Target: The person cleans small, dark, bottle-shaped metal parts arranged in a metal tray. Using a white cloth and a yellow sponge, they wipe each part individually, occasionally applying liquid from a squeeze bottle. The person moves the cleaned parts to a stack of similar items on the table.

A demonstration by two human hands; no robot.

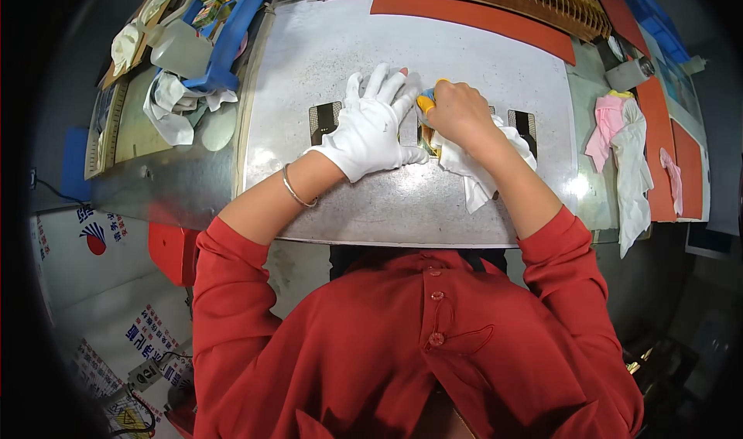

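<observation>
On the pale grey work surface (402, 211) my left hand (368, 129) lies flat in a white glove, fingers spread; one bare fingertip pokes out of it. My bare right hand (464, 114) is closed around a small tool with an orange-yellow handle (425, 105); its exact kind is not clear. A crumpled white cloth (484, 177) lies under the right wrist. Between the hands, a small gold-coloured piece (429, 141) shows in part. One dark mesh-patterned rectangle (324, 122) is partly covered by the left glove, and another (523, 128) lies beyond the cloth.
A wooden rack (534, 2) with rows of golden pieces stands at the back, behind an orange-red strip (472, 23). At left are a blue tray (224, 60), a translucent container (179, 50) and white rags (166, 114). Pink (607, 126) and white cloths (631, 176) hang at right.
</observation>
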